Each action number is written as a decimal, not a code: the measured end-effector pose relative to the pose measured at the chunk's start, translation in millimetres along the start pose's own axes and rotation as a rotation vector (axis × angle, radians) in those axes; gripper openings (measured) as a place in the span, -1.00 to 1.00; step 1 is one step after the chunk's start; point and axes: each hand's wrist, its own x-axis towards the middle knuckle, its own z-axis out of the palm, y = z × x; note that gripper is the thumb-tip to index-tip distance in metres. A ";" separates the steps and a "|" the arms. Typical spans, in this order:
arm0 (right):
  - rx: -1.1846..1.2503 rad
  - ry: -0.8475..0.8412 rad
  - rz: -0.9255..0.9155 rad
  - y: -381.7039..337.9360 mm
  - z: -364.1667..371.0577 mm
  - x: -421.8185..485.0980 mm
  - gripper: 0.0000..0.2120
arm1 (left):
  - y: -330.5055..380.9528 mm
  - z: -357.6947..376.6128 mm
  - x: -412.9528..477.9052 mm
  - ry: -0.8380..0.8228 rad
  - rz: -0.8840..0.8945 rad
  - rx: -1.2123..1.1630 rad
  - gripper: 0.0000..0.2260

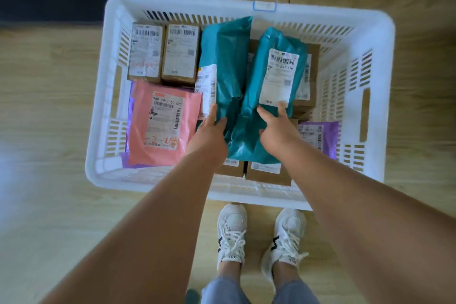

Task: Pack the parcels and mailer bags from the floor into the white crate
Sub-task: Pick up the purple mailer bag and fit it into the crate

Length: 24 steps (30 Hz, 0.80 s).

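I am seeing the left hand pressing straight-fingered on the left teal bag and the right hand, equally unclenched, touching the right teal bag, both lying on boxes inside the white crate.

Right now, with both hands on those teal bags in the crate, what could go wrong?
The teal bags lie crumpled on top of cardboard boxes, so they may slide or puff back up once the left hand and right hand lift. Piled like this, later parcels could top the white crate rim.
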 end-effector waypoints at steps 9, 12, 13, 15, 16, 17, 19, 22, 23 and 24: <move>-0.328 0.317 -0.318 -50.0 12.8 -30.1 -0.34 | -57.2 -33.1 -27.1 0.275 -0.177 0.098 -0.34; -0.316 0.141 -0.346 -72.1 36.9 -21.0 -0.27 | -96.8 -35.1 -23.6 0.067 -0.275 0.182 -0.27; -0.320 0.073 -0.327 -80.0 46.2 -17.7 -0.24 | -108.5 -35.6 -23.2 -0.014 -0.303 0.160 -0.25; -0.327 0.005 -0.278 -89.9 58.6 -14.0 -0.24 | -122.2 -36.0 -21.6 -0.106 -0.326 0.064 -0.22; -0.334 0.003 -0.268 -94.1 63.4 -13.6 -0.25 | -127.1 -35.7 -21.7 -0.110 -0.324 0.029 -0.21; -0.336 0.013 -0.263 -97.2 67.7 -14.0 -0.27 | -130.2 -35.8 -22.9 -0.094 -0.320 0.012 -0.20; -0.323 0.048 -0.269 -98.0 70.4 -17.3 -0.30 | -129.1 -34.4 -25.7 -0.051 -0.307 0.006 -0.22; -0.301 0.090 -0.286 -94.8 64.8 -31.4 -0.33 | -120.1 -33.3 -37.5 0.020 -0.334 0.002 -0.23; -0.297 0.109 -0.292 -92.2 60.6 -37.9 -0.34 | -114.7 -34.6 -42.7 0.052 -0.339 -0.009 -0.21; -0.300 0.118 -0.289 -89.0 56.3 -45.3 -0.35 | -108.8 -35.5 -48.6 0.086 -0.336 -0.025 -0.20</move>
